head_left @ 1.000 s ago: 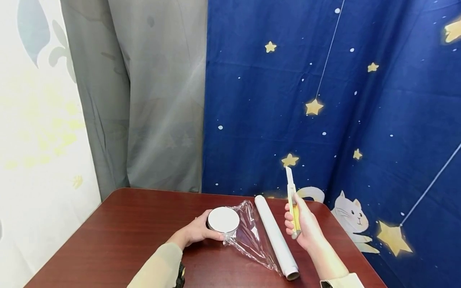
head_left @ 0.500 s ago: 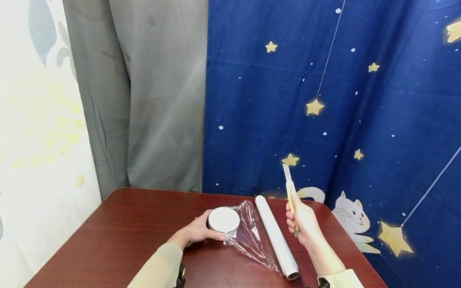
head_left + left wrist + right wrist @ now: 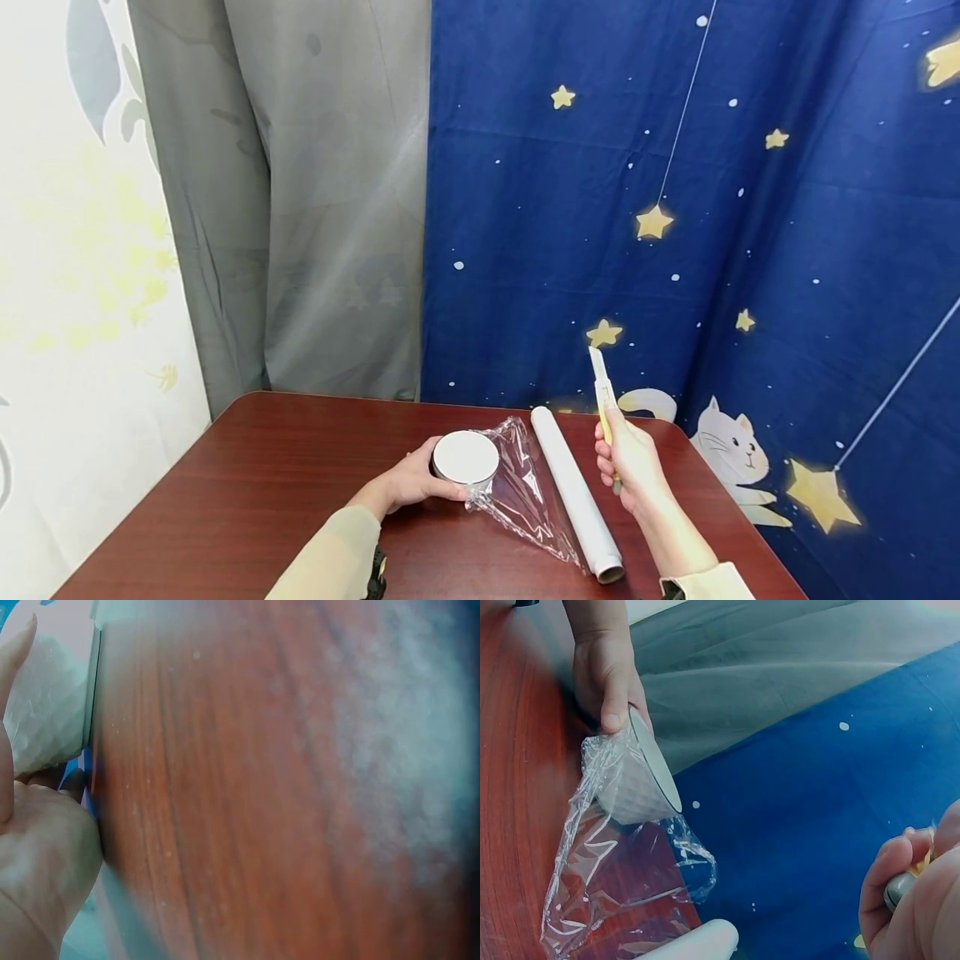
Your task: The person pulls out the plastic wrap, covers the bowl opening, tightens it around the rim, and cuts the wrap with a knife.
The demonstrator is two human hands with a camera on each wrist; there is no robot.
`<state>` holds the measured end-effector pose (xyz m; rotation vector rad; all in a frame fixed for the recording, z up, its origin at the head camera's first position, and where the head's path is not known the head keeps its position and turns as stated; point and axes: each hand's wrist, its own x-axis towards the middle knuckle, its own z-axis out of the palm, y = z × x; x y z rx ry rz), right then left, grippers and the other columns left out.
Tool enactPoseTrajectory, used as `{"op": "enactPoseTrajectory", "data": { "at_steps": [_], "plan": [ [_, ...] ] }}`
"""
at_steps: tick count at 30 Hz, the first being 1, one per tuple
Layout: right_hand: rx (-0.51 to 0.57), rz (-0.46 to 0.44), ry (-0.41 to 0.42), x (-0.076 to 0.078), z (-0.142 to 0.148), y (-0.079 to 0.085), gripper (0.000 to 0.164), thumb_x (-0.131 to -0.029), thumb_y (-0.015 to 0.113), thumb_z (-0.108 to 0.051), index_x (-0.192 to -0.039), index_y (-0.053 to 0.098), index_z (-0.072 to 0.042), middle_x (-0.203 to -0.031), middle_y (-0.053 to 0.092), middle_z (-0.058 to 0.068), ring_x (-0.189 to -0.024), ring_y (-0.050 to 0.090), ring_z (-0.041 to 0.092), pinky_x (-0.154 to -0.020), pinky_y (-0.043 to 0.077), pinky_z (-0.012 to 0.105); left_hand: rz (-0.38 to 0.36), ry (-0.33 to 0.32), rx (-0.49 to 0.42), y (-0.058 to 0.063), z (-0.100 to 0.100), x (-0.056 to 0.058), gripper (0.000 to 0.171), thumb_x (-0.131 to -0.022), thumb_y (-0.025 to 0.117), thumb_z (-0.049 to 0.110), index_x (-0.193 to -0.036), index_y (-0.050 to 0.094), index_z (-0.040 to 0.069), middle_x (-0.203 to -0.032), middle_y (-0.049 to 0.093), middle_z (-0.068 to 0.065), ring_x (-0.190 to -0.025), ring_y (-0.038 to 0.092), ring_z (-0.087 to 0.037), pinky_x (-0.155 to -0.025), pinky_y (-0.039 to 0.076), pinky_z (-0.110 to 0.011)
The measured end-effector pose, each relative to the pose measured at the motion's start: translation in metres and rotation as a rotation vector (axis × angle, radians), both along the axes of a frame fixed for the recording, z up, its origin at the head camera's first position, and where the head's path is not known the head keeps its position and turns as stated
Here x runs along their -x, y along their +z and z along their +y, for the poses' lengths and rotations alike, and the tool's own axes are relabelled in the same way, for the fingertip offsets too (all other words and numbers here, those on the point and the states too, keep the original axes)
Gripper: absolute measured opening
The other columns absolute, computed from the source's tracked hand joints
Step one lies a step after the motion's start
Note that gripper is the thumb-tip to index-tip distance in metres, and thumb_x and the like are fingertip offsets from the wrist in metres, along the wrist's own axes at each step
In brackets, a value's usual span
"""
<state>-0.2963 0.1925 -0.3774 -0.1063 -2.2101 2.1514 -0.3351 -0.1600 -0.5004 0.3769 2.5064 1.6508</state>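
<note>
My left hand (image 3: 412,475) grips a white bowl (image 3: 466,457) by its left side, thumb along the near edge. The right wrist view shows the bowl's dark rim and patterned outer wall (image 3: 634,791). Clear cling film (image 3: 521,496) clings to the bowl's right side and stretches crumpled to a cling film roll (image 3: 573,492) lying on the table. To the right of the roll, my right hand (image 3: 633,458) holds a yellow and white utility knife (image 3: 603,396) upright, its blade out and pointing up. In the left wrist view, part of the bowl (image 3: 52,690) shows beside the left palm.
The dark red wooden table (image 3: 300,467) spreads to the left of the bowl and in front of it. Behind the table hang a grey curtain (image 3: 345,208) and a blue starry curtain (image 3: 540,208). A white patterned curtain (image 3: 82,375) hangs at the left.
The knife in my right hand has turned, so its yellow side shows less and its blade leans slightly left. My left hand, the bowl, the film and the roll stay in place.
</note>
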Motion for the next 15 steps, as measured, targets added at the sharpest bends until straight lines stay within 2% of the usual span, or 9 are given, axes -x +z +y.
{"op": "enactPoseTrajectory", "data": {
  "at_steps": [15],
  "plan": [
    [-0.022, -0.008, 0.002, 0.0004, -0.0049, -0.0003, 0.049, -0.116, 0.045, -0.054, -0.096, 0.056, -0.011, -0.062, 0.046, -0.007, -0.046, 0.04, 0.008, -0.042, 0.036, 0.022, -0.004, -0.002, -0.014, 0.0, -0.001, 0.0002, 0.105, -0.075, 0.103, 0.03, -0.159, 0.045, 0.008, -0.151, 0.061, -0.011, -0.136, 0.057, -0.029, -0.12, 0.044, -0.061]
  ]
}}
